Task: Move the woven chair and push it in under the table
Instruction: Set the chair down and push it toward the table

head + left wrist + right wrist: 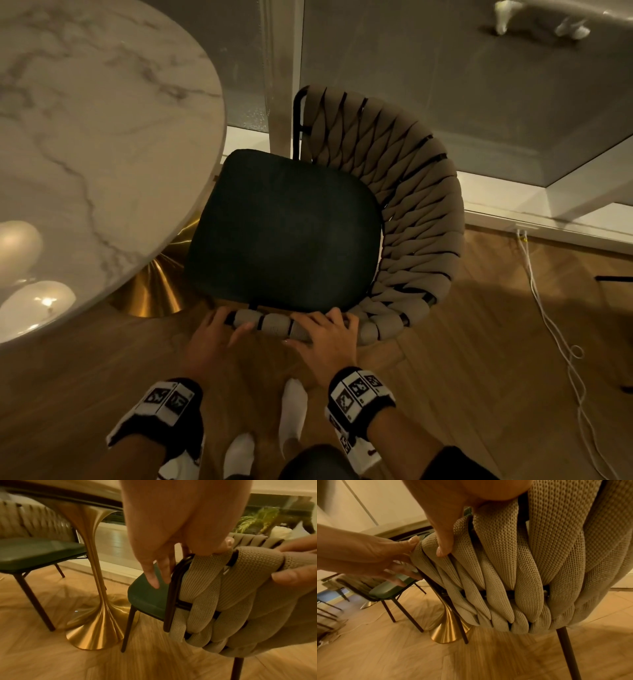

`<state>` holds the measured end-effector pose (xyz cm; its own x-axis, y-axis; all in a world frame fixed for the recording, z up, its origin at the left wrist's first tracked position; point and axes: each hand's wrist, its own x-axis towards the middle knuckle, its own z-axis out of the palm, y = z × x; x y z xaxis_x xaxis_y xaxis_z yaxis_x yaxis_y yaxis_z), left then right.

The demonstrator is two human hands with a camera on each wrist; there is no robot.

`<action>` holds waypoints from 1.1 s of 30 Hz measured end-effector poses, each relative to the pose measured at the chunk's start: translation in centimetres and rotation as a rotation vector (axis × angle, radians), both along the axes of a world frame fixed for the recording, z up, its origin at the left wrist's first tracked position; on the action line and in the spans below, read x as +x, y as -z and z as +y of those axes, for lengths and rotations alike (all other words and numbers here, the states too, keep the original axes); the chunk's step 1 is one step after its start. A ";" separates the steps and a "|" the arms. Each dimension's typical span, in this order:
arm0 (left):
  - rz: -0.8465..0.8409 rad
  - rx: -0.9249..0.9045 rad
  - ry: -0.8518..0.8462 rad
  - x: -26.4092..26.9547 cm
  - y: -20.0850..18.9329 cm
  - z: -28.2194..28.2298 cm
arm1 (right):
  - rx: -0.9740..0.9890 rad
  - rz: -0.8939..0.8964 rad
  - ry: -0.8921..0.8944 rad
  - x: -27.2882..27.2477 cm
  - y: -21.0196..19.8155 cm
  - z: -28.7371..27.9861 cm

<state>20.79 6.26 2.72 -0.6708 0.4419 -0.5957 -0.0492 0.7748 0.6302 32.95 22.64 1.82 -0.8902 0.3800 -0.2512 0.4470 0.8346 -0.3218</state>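
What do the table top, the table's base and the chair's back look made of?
Table top: marble or a marble look, pale with grey veins, polished and reflecting light. Base: metal, brushed gold sheen. Chair back: thick beige knitted fabric straps, mesh texture showing, woven over a dark, probably metal, frame.

The woven chair has thick beige knitted cloth straps, ribbed and matt, on a dark matt metal frame, with a dark green matt seat cushion. The surface is polished white marble, veined grey, on a glossy brushed-gold metal pedestal. The floor is smooth wood parquet
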 end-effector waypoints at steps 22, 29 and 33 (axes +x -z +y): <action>-0.141 0.293 -0.323 4.0 1.7 -0.3 | -0.398 0.231 1.114 4.6 -1.3 12.6; -0.134 0.310 -0.355 0.2 1.4 -0.5 | -0.448 0.227 1.050 1.9 -1.4 12.3; -0.051 0.309 -0.291 -1.9 1.2 -0.7 | -0.465 0.221 1.049 0.5 -1.4 12.0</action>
<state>18.91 5.54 1.54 -0.7669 0.4012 -0.5010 -0.2755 0.4993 0.8215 33.41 34.66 3.22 -0.2364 0.8668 -0.4390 0.7434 -0.1295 -0.6561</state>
